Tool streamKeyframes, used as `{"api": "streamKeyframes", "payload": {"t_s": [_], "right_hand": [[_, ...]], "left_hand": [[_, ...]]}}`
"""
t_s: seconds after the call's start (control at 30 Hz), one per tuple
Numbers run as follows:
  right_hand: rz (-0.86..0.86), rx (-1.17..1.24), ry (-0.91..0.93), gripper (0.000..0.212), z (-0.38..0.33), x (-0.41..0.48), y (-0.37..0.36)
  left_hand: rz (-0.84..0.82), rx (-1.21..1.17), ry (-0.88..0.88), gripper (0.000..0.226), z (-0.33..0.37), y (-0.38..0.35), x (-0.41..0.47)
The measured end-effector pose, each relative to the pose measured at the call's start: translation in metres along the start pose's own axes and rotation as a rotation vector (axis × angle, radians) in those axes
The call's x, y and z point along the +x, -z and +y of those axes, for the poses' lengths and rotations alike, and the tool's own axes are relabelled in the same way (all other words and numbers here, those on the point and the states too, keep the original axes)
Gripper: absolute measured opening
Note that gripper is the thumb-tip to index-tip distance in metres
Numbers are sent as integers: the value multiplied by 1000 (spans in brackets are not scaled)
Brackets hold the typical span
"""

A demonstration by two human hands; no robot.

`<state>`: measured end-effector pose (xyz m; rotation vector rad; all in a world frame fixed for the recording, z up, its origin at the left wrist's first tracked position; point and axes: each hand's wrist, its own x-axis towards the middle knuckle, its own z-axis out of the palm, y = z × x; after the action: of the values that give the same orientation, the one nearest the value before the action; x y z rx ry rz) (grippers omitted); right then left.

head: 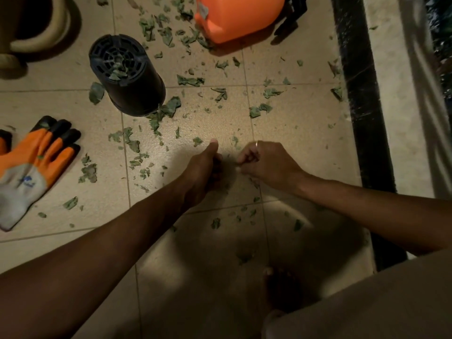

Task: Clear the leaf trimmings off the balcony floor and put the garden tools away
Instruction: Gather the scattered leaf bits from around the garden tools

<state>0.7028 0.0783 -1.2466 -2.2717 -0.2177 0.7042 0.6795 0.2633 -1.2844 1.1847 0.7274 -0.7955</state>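
Observation:
Green leaf trimmings (189, 80) lie scattered over the beige balcony tiles, thickest between the black pot and the orange tank. My left hand (205, 165) is low over the floor at the centre, with its fingers curled around dark leaf scraps and its thumb pointing forward. My right hand (266, 162), with a ring on one finger, is just to the right of it with its fingertips pinched together; I cannot see anything between them. A pair of orange, black and grey garden gloves (36, 157) lies flat at the left.
A black plastic pot (132, 84) stands upside down with leaf bits on its base. An orange sprayer tank (234, 15) stands at the top. A beige container (49, 28) is at the top left. A black threshold strip (362, 106) runs along the right. My bare foot (281, 285) is below the hands.

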Motion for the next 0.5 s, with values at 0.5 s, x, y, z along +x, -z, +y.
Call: {"api": "streamKeyframes", "payload": {"t_s": [0.5], "right_hand": [[36, -224, 496, 14, -6, 18, -23]], "left_hand": [[-32, 180, -155, 69, -1, 5, 4]]}}
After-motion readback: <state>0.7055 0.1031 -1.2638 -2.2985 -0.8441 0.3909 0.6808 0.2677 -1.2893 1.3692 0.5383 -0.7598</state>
